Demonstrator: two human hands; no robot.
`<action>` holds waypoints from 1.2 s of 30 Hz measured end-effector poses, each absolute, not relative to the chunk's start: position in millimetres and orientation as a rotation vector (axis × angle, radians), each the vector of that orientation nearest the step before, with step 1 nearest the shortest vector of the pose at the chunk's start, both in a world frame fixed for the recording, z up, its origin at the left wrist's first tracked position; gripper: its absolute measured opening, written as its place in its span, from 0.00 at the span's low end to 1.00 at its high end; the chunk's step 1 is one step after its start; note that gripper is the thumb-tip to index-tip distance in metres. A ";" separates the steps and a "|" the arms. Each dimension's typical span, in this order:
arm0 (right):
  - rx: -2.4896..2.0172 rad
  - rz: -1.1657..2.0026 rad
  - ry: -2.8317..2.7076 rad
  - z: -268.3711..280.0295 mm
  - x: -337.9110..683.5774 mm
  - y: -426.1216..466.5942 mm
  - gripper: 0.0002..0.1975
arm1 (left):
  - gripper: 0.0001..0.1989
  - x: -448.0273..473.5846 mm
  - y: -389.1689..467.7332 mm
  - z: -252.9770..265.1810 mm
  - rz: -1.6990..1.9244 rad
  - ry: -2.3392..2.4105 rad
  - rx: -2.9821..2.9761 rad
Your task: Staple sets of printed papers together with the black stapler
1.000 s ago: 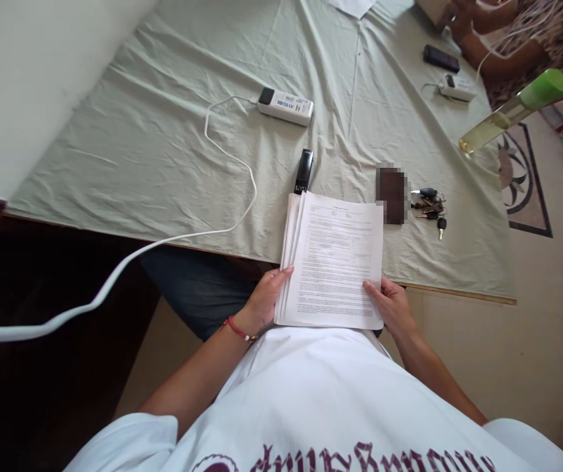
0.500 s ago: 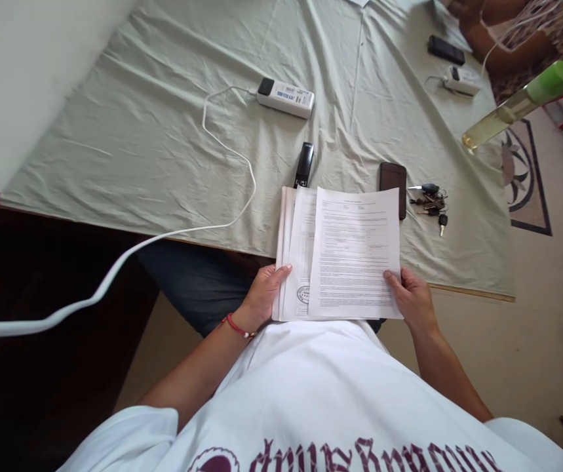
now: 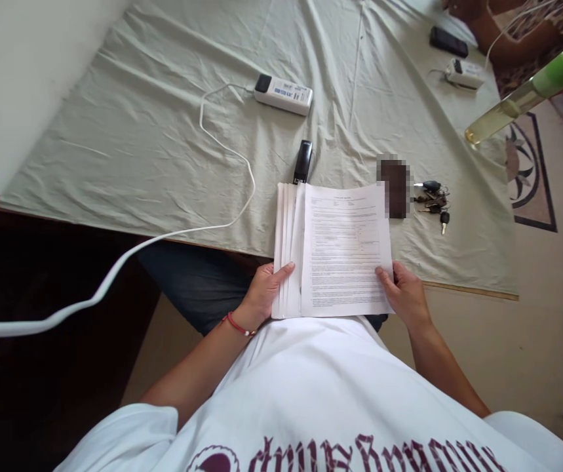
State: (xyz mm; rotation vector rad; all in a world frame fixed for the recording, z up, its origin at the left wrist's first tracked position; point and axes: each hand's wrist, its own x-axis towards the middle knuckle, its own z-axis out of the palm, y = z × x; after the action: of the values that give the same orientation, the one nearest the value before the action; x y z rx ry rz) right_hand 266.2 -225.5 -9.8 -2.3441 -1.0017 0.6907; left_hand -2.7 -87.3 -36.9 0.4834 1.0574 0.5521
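Between my two hands is a stack of printed papers (image 3: 345, 249), held above my lap at the table edge. My left hand (image 3: 265, 288) grips the fanned left edges, thumb on top and fingers hidden beneath. My right hand (image 3: 404, 290) pinches the right edge of the top printed sheet, its thumb on the face; whether lower sheets are in that pinch cannot be told. A black stapler (image 3: 303, 160) lies just beyond the papers' top left corner, partly covered by them.
A white power device (image 3: 284, 95) with a white cable (image 3: 173, 234) lies on the green tablecloth (image 3: 153, 131). At the right are a blurred-out dark object (image 3: 395, 190), keys (image 3: 436, 200), a green-capped bottle (image 3: 517, 105), a black phone (image 3: 448, 42) and another white device (image 3: 464, 73). Another person's arm (image 3: 502, 46) rests beyond.
My right hand has moved slightly left with the top sheet, which now covers the round stamp on the sheet beneath. More page edges are fanned out at my left hand.
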 end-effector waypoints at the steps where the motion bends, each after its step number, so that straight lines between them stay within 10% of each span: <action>1: -2.389 0.658 -1.038 -7.9 265.3 -223.8 0.22 | 0.28 -2.4 -87.4 -37.5 0.548 1.068 0.479; 36: -1.891 1.219 -0.650 -7.5 268.0 -215.5 0.26 | 0.28 -3.5 -87.5 -34.0 0.607 1.078 0.439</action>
State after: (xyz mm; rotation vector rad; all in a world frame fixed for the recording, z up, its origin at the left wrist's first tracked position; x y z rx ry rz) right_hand 268.0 -215.5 -7.5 -1.8914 -0.6496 1.2194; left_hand -3.5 -87.5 -34.0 0.4387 1.0778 0.6066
